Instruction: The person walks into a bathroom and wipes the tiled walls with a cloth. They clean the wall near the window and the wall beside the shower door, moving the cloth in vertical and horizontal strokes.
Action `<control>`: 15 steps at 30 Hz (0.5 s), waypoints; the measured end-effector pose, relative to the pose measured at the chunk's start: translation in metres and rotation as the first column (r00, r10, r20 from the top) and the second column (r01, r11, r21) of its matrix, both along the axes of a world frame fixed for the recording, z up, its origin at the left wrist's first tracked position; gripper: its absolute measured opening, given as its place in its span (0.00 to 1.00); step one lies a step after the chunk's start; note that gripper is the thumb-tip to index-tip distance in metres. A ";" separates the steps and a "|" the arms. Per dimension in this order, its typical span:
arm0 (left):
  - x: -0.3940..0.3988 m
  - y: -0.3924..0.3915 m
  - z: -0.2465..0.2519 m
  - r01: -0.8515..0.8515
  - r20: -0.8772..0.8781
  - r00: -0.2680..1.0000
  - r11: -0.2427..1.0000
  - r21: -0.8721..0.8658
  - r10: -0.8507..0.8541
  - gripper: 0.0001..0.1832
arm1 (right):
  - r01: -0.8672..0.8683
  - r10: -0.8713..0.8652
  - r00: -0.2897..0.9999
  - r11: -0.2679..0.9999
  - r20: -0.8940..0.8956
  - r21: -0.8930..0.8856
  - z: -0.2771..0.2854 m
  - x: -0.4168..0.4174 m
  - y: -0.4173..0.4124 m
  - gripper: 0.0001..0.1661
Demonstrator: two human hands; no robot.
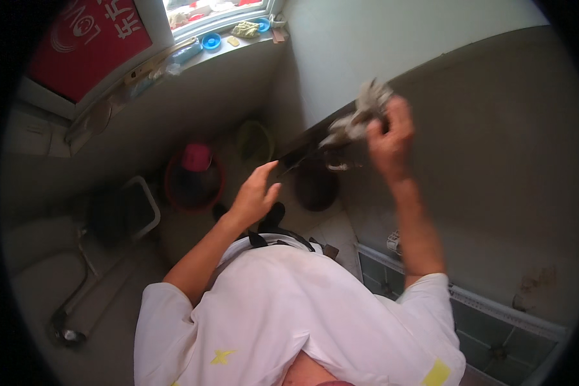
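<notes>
My right hand [391, 137] is raised by the wall, with a crumpled greyish-white cloth [362, 116] between thumb and fingers. The cloth is blurred, so I cannot tell whether it is a rag or a pair of gloves. Behind it a dark ledge or strip [299, 147] runs slantwise along the wall. My left hand [256, 195] hangs lower and to the left, thumb and fingers apart, holding nothing. Its index fingertip appears close to the lower end of the dark strip; whether they touch is unclear.
On the floor stand an orange-rimmed basin [169, 195] with a pink container [196, 158], a green basin [255, 142] and a dark round container [317, 188]. A metal-framed chair [147, 207] is at left. The windowsill [222, 52] bears blue lids [211, 41] and a yellowish cloth [245, 29].
</notes>
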State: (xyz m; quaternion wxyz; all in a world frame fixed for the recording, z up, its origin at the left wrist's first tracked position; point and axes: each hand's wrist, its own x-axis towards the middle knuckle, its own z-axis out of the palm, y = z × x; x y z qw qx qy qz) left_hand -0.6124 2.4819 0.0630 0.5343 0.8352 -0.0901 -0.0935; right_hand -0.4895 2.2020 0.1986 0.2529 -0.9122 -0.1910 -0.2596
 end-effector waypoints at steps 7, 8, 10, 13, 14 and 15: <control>-0.055 0.114 -0.064 -0.141 -0.190 0.971 0.989 0.035 0.145 0.23 | 0.429 0.077 0.721 0.731 0.689 -0.530 0.153 0.080 -0.001 0.25; -0.065 0.128 -0.069 -0.154 -0.211 0.965 0.988 0.027 0.156 0.22 | 0.462 0.063 0.737 0.679 0.673 -0.570 0.147 0.088 0.003 0.26; -0.085 0.156 -0.080 -0.183 -0.252 0.951 0.983 0.014 0.181 0.22 | 0.519 0.027 0.764 0.569 0.645 -0.638 0.122 0.095 0.016 0.27; -0.106 0.181 -0.110 -0.182 -0.305 0.936 0.983 0.008 0.175 0.21 | 0.382 0.097 0.877 0.452 0.470 -0.806 0.044 0.087 0.037 0.23; -0.111 0.183 -0.110 -0.185 -0.315 0.932 0.983 0.017 0.181 0.21 | 0.334 0.096 0.904 0.451 0.417 -0.828 0.020 0.088 0.035 0.23; -0.112 0.182 -0.109 -0.187 -0.320 0.929 0.982 0.021 0.184 0.21 | 0.310 0.089 0.917 0.454 0.389 -0.835 0.003 0.088 0.034 0.23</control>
